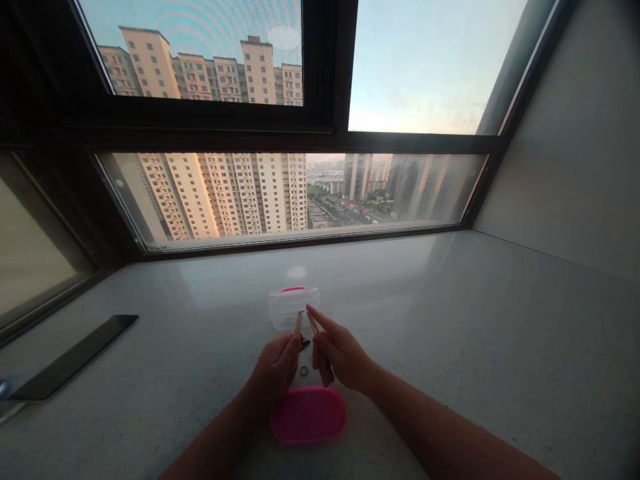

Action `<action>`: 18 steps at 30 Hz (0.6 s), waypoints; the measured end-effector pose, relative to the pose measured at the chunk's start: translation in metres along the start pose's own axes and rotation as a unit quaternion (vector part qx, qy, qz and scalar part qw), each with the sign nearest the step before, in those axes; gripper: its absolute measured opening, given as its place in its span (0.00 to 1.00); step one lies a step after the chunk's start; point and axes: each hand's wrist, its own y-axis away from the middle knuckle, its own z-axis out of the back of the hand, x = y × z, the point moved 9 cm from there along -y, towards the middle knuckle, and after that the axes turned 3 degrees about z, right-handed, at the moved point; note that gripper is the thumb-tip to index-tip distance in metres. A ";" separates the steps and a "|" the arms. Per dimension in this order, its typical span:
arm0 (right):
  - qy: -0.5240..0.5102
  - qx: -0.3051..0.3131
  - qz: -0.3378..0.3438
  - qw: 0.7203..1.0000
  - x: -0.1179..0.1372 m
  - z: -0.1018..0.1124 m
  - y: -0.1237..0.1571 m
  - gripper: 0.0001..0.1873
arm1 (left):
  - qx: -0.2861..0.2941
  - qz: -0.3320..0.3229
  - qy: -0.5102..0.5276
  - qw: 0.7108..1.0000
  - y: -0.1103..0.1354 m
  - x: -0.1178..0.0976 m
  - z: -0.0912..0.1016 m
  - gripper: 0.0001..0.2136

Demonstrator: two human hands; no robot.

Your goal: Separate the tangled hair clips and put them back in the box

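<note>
My left hand [277, 365] is closed around a thin wooden stick [299, 323] that points up. Close beside it, my right hand [339, 355] pinches a second wooden stick [313, 323] with the forefinger stretched along it. The two stick tips stand just in front of a small clear plastic container [293, 306] with a pink rim. A pink oval lid [308, 415] lies flat on the counter below my hands. A small metal ring [304, 370] and a small dark piece [305, 344] lie between my hands.
The pale stone sill [475, 333] runs under a wide dark-framed window [320, 137] that looks out on tall buildings. A dark flat slab [70, 359], like a phone or tablet, lies at the left. A grey wall [575, 167] closes the right side.
</note>
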 end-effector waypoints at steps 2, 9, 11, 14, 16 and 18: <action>-0.002 0.008 -0.004 1.000 -0.001 -0.002 0.000 0.34 | 0.000 0.001 0.012 1.000 0.000 0.000 0.000 0.18; -0.005 0.020 -0.001 1.000 -0.006 -0.004 0.000 0.32 | 0.004 -0.002 0.029 1.000 -0.001 0.001 0.000 0.18; -0.005 0.024 0.001 1.000 -0.006 -0.005 0.000 0.31 | 0.009 -0.006 0.027 1.000 -0.001 0.001 -0.001 0.18; -0.007 0.025 0.002 1.000 -0.005 -0.006 0.000 0.30 | 0.011 -0.007 0.018 1.000 -0.001 0.001 0.000 0.18; -0.009 0.024 -0.002 1.000 -0.005 -0.006 0.000 0.30 | 0.011 -0.006 0.014 1.000 -0.002 0.002 0.000 0.18; -0.009 0.019 -0.004 1.000 -0.004 -0.006 0.001 0.30 | 0.009 -0.003 0.016 1.000 -0.002 0.003 0.000 0.18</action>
